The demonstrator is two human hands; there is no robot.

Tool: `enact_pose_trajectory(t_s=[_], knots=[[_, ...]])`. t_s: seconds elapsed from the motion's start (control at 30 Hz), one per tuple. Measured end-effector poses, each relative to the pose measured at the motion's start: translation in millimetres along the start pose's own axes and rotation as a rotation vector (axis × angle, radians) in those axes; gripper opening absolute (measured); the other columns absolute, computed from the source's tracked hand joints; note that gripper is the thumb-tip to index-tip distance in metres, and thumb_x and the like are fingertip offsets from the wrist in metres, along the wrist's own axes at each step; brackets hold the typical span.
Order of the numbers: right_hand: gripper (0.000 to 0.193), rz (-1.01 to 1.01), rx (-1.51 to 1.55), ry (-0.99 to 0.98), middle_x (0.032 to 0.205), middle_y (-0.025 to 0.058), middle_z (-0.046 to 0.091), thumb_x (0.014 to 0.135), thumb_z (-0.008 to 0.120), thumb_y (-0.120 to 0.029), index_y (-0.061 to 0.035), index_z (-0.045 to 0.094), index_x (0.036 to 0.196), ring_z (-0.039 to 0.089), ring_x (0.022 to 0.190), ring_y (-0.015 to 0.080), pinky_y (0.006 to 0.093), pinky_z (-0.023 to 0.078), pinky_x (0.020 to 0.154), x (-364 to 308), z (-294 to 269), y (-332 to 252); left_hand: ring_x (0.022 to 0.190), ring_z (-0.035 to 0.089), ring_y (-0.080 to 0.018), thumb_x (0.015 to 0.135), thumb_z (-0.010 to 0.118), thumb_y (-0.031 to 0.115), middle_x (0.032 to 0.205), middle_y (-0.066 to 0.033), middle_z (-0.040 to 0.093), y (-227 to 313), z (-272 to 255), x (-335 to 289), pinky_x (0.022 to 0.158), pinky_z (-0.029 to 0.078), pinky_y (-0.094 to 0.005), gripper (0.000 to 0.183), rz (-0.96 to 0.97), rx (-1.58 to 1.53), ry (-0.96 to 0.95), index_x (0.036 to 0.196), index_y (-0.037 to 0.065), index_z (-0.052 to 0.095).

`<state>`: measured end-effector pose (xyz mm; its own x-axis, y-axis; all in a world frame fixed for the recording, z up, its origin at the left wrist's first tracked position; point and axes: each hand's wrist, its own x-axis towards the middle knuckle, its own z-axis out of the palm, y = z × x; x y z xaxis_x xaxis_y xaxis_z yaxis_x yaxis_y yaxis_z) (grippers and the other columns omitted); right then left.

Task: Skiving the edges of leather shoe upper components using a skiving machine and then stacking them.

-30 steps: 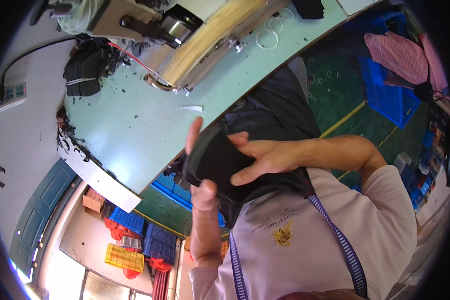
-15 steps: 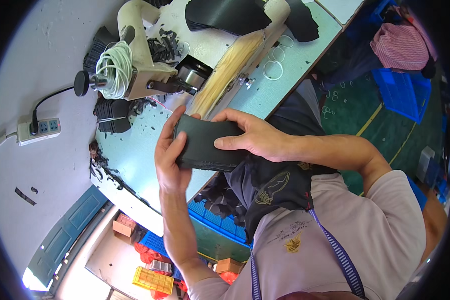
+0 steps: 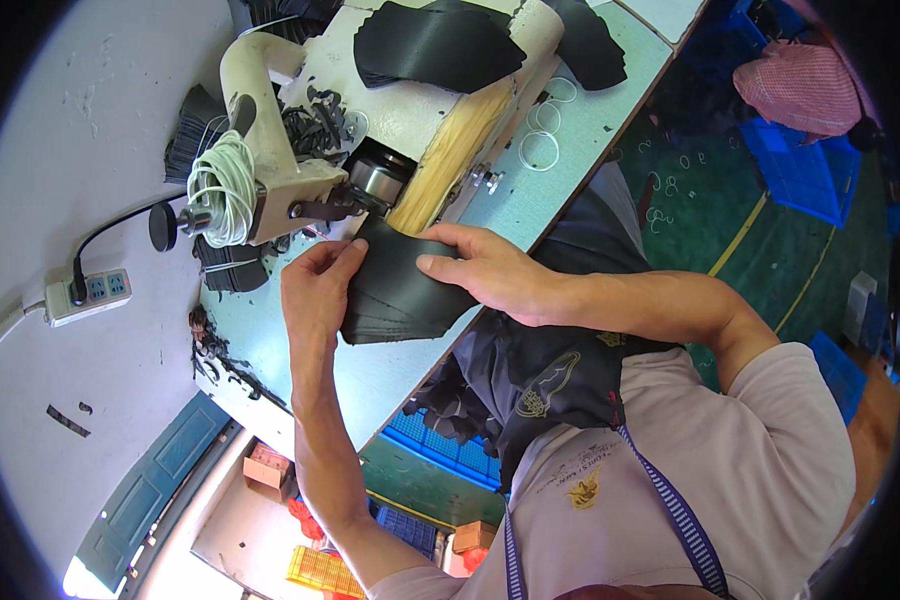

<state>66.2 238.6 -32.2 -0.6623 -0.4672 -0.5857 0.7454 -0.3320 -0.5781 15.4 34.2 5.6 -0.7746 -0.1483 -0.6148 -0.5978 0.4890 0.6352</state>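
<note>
Between my two hands is a stack of black flat pieces (image 3: 400,285), its near edge fanned into thin layers. My left hand (image 3: 320,290) pinches the stack at its far left corner, thumb on top. On the other side, my right hand (image 3: 490,272) grips the right edge with its thumb lying across the upper face. The stack's far edge lies right by the cream bench machine (image 3: 295,190), just below its round metal head (image 3: 378,178) and the end of a yellowish wooden strip (image 3: 450,160). Fingers under the stack are hidden.
More black pieces (image 3: 440,45) are piled on the machine bed. A tied black bundle (image 3: 232,268) and dark scraps (image 3: 315,125) lie near the machine. White rings (image 3: 540,150) rest on the pale green table (image 3: 580,150). At the upper right is another person's checked clothing (image 3: 800,90).
The stack has moved closer to the machine, and its near layers have spread apart. My left hand has shifted from wrapping the left side to pinching the far corner.
</note>
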Motion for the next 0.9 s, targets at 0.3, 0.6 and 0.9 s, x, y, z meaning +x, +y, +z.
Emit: enact_pose_trajectory(t_s=[0.3,0.6,0.9], knots=[[0.037,-0.129,-0.005,0.129,0.119,0.0083,0.062,0.103,0.054,-0.014,0.0003,0.048,0.136,0.059,0.107,0.0118,0.0283,0.049,0.095,-2,-10,0,0.078,0.061,-0.0103,0.086,0.076,0.024,0.086,-0.0052,0.072,-13,-3,6,0.072,0.047,-0.0257,0.031,0.083,-0.154,-0.036,0.101,-0.003,0.075],[0.042,-0.159,0.096,0.091,0.126,0.0085,0.058,0.103,0.052,-0.012,0.0009,0.043,0.142,0.056,0.114,0.0132,0.0302,0.046,0.100,-5,-12,2,0.084,0.062,-0.0110,0.088,0.073,0.017,0.095,-0.0074,0.073,-2,0,8,0.079,0.046,-0.0230,0.030,0.097,-0.196,-0.091,0.109,-0.005,0.072],[0.044,-0.177,0.057,0.070,0.127,0.0082,0.057,0.102,0.051,-0.010,-0.0005,0.041,0.144,0.055,0.116,0.0138,0.0307,0.045,0.102,-6,-9,2,0.088,0.065,-0.0127,0.085,0.074,0.010,0.097,-0.0105,0.072,-1,-3,2,0.083,0.049,-0.0243,0.038,0.066,-0.147,-0.082,0.117,-0.009,0.067]])
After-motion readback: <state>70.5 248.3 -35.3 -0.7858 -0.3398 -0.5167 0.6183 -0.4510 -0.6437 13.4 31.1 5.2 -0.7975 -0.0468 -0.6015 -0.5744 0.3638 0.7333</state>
